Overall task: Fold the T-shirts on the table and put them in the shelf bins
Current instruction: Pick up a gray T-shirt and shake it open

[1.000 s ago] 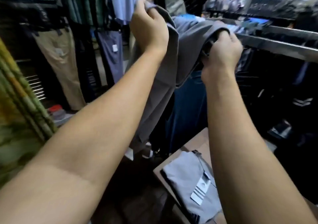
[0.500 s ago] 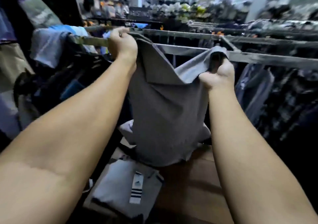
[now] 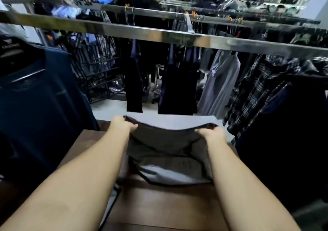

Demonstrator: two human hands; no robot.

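A grey T-shirt [image 3: 165, 150] lies stretched over the far part of the brown wooden table [image 3: 159, 206]. My left hand [image 3: 122, 126] grips its far left edge and my right hand [image 3: 211, 133] grips its far right edge, fingers curled round the cloth. The near hem sags in folds toward me, showing a lighter inner side. Under my left forearm a sliver of another grey folded shirt [image 3: 111, 202] shows at the table's left edge, mostly hidden.
A steel clothes rail [image 3: 159, 34] runs across above the table's far side, with dark garments hanging below it. A navy shirt [image 3: 35, 106] hangs close on the left; plaid shirts [image 3: 257, 92] hang on the right. No shelf bins are in view.
Both hands have come down from chest height and brought the grey shirt onto the table, spreading wider apart. The view has swung from the left racks to face the rail.
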